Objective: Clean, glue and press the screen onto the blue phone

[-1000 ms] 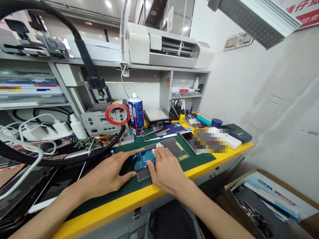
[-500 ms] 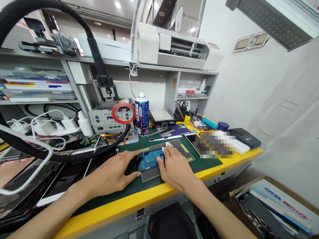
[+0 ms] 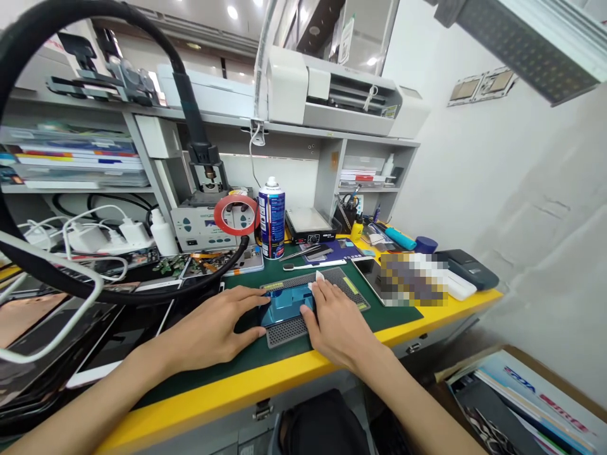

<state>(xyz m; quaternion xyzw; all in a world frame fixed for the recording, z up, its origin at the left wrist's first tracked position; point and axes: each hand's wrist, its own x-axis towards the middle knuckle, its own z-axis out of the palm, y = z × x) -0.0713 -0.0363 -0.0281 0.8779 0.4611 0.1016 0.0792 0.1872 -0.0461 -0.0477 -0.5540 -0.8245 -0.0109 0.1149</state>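
R hand (image 3: 337, 321) w/ prob. tissue (image 3: 319, 277)

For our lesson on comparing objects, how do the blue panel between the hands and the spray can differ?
The spray can stands upright; the blue panel lies flat on a grey pad. The spray can has a white top and printed sides; the blue panel is glossy. The left hand and right hand are at the blue panel; neither touches the spray can. Both show blue.
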